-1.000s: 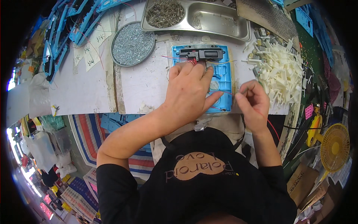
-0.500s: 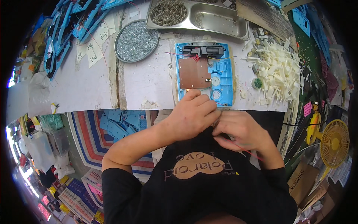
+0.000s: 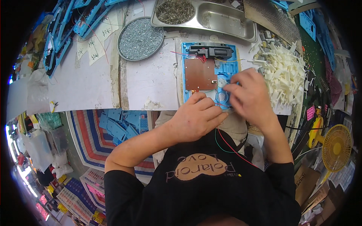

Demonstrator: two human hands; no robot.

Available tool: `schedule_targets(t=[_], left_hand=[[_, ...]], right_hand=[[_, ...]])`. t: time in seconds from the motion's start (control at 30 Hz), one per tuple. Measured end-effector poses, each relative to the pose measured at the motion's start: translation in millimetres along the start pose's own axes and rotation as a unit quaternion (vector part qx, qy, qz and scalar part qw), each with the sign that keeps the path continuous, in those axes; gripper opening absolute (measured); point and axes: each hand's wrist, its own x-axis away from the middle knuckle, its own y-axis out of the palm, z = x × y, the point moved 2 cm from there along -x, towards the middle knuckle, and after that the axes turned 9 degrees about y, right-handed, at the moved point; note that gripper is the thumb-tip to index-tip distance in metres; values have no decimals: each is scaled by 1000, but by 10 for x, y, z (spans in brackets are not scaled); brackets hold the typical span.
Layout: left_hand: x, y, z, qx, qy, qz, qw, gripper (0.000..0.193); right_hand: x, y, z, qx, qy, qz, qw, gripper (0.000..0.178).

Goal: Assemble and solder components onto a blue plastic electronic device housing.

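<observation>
A blue plastic housing [image 3: 186, 96] lies on the table in front of me. A brown circuit board [image 3: 200, 74] and a black module [image 3: 211, 51] sit inside it. My left hand [image 3: 198, 116] rests at the housing's near edge, its fingers curled and closed. Red and green wires [image 3: 222, 141] trail from beneath those fingers down over my shirt. Over the housing's right side is my right hand [image 3: 250, 96], fingers bent and smeared by motion; whether it holds anything cannot be made out. White round parts [image 3: 221, 82] show beside its fingertips.
A round tray of small metal parts [image 3: 140, 39] stands at the back left. Behind the housing is a steel tray [image 3: 226, 24] with springs in one compartment. White plastic pieces [image 3: 284, 75] are heaped at right. A yellow fan [image 3: 336, 147] stands farther right.
My right hand has moved up and away from the left hand, onto the housing's right side. The red and green wires now hang below my left hand, which stays by the near edge.
</observation>
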Motion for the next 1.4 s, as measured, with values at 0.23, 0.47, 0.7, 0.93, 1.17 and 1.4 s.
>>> schedule_targets(t=[0.23,0.47,0.7,0.93,1.17,1.4], left_hand=[[29,26,-10,17,-1,28,999,36],[385,-283,-76,-15,-102,131,986,27],[778,-100,185,-2,-218,6,976,12],[635,-527,95,216,-178,-58,958,21],[611,-290,-315,57,-93,84,991,25],[550,-336,-424,125,-64,67,988,24]], right_hand=[[7,-38,-35,-117,12,18,993,26],[169,219,-259,-43,-22,-18,999,34],[45,497,-751,-94,-1,5,996,43],[57,680,-731,-54,-16,36,998,27],[-59,228,-479,-137,-51,-46,988,33],[-1079,-1524,1511,-227,233,283,902,16]])
